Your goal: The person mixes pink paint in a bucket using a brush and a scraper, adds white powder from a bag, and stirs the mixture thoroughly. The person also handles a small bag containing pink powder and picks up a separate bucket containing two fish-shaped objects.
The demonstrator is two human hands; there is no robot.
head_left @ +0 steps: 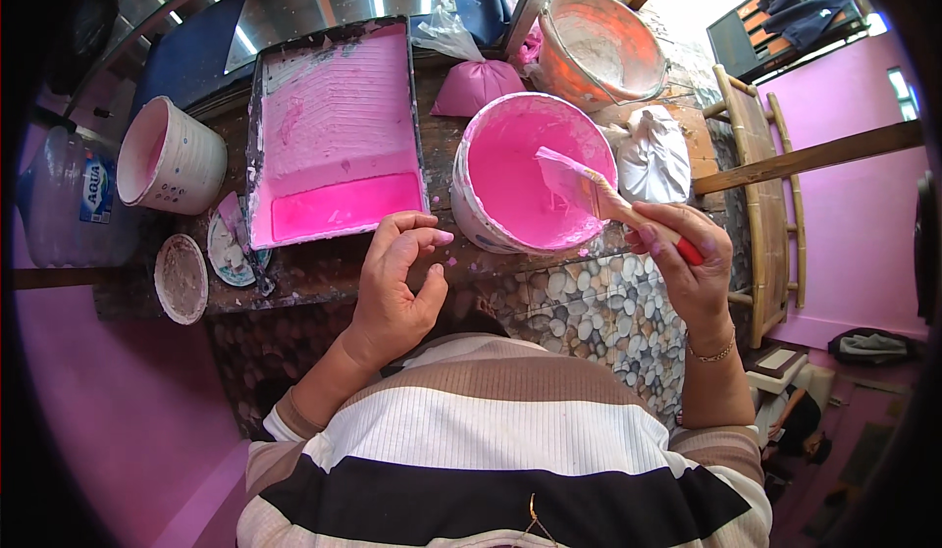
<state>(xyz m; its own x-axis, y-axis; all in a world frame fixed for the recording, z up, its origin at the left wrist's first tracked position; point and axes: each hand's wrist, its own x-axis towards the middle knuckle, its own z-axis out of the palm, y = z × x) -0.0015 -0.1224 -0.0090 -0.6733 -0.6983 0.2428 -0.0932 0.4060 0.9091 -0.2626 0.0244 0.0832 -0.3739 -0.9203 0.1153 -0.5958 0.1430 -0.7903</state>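
Note:
My right hand grips a paintbrush by its wooden handle with a red end. The pink-coated bristles tilt over the right side of a white bucket that has pink paint inside. Whether the bristle tips touch the paint, I cannot tell. Between the bucket and a black-edged paint tray, my left hand hovers near the table's front edge. Its fingers are loosely bent and apart, holding nothing, with a pink smear on one fingertip. Pink paint pools in the tray's near end, below its ribbed slope.
A smaller white bucket, a clear plastic bottle and a round lid stand left of the tray. Behind the paint bucket are a bag of pink paint and an orange bucket. A white bag sits at its right.

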